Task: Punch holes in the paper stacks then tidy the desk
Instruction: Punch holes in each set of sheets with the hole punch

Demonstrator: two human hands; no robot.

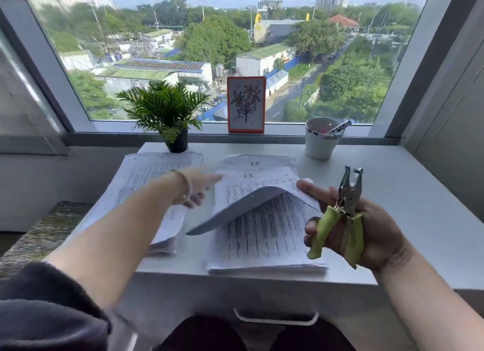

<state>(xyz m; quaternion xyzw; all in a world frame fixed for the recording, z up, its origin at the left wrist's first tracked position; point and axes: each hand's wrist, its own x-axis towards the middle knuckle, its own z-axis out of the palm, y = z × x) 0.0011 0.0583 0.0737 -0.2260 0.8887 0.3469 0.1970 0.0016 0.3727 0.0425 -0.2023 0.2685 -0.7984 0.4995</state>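
Note:
Two stacks of printed paper lie on the white desk (408,204): a left stack (146,177) and a right stack (264,235). A bundle of top sheets (251,193) is lifted and bowed over the right stack. My right hand (366,227) grips a hole punch (345,214) with green handles, and its thumb pinches the bundle's right edge. My left hand (196,188), blurred, reaches between the stacks with fingers extended at the bundle's left edge; whether it touches the sheets is unclear.
A potted fern (167,112) stands at the back left, a framed flower drawing (246,104) on the window sill, and a white cup (320,139) with markers at the back right. A drawer handle (275,318) sits under the desk's front edge.

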